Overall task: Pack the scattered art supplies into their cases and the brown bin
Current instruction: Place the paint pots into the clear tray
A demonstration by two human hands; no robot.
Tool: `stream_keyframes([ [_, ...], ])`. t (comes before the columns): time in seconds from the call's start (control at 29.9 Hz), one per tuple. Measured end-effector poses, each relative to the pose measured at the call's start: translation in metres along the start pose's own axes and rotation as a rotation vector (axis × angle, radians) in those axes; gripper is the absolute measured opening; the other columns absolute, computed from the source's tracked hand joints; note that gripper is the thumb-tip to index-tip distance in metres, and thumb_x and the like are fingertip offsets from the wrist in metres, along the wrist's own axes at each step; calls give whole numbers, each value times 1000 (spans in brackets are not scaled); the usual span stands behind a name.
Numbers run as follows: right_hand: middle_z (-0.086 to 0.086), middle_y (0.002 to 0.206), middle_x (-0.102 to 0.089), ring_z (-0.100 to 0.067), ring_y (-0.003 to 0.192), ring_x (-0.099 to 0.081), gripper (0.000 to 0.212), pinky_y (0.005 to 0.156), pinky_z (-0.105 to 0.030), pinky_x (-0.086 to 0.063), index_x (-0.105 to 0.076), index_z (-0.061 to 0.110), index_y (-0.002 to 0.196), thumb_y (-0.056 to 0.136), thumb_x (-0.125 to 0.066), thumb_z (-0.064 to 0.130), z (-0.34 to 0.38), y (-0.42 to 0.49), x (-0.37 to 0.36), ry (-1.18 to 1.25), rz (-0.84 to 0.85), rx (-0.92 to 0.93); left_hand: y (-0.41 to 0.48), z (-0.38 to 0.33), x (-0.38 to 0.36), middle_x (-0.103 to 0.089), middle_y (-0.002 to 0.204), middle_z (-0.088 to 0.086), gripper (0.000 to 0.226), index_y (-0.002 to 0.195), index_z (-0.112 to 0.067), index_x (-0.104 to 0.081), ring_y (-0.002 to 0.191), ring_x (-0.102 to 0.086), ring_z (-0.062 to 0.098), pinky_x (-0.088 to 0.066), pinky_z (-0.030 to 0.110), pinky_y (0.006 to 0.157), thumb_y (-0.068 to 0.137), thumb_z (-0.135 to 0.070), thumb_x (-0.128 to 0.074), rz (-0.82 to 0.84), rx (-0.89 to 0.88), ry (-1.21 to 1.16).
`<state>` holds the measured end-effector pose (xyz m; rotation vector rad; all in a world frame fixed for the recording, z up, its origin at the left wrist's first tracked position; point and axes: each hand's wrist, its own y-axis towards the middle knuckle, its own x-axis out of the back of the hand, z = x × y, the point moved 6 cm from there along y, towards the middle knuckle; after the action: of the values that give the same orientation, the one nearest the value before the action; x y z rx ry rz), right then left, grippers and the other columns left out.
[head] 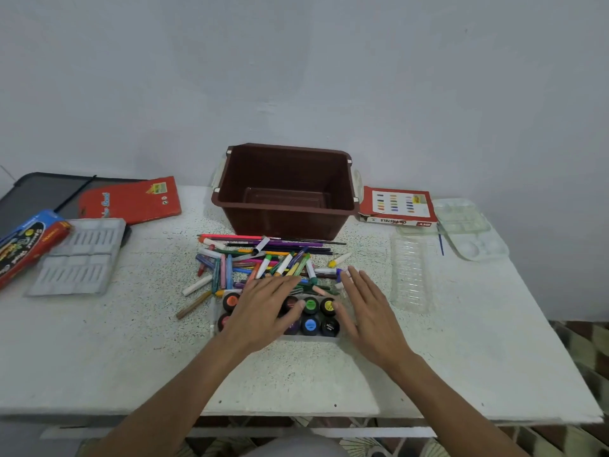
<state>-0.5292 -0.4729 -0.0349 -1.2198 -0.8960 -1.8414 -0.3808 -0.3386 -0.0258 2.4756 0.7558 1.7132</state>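
Two flat, open hands are laid at the paint-pot tray [316, 338], frame centre; nothing is gripped.
Left hand [263, 308] covers pots, right hand [369, 308] flanks them; brown bin [286, 222] stands empty above; lifting the tray is judged next.

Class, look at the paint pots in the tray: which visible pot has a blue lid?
The blue-lidded pot, front row, between the person's hands. The pot behind it is green, its right neighbour black.

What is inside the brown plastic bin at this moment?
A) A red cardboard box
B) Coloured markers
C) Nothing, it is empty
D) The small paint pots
C: the brown plastic bin shows only its bare floor, while the pile of coloured markers and crayons lies on the table in front of it.
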Motion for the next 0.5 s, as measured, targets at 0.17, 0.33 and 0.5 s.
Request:
stream_keyframes([
  [0.17,0,157,-33,-19,145,-29,63,117,-30,-17,-33,22,151,100,-21,58,13,13,4,55,-10,28,8,8,10,-68,117,-6,48,126,-24,-63,109,-61,12,-46,38,100,94,-49,-38,-25,95,-93],
  [0.33,2,153,-40,-14,141,-34,72,117,-32,-25,-40,21,148,96,-16,65,41,43,2,163,-5,57,-11,40,36,-65,101,-16,27,121,-31,-65,87,-56,-5,-47,14,72,96,-34,-54,-82,262,-167],
  [0.5,4,151,-42,-12,139,-34,68,114,-27,-24,-40,23,147,95,-22,62,68,71,-6,240,33,101,-31,81,59,-71,107,-6,24,116,-25,-68,89,-62,4,-48,15,75,95,-30,-58,-185,435,-168],
])
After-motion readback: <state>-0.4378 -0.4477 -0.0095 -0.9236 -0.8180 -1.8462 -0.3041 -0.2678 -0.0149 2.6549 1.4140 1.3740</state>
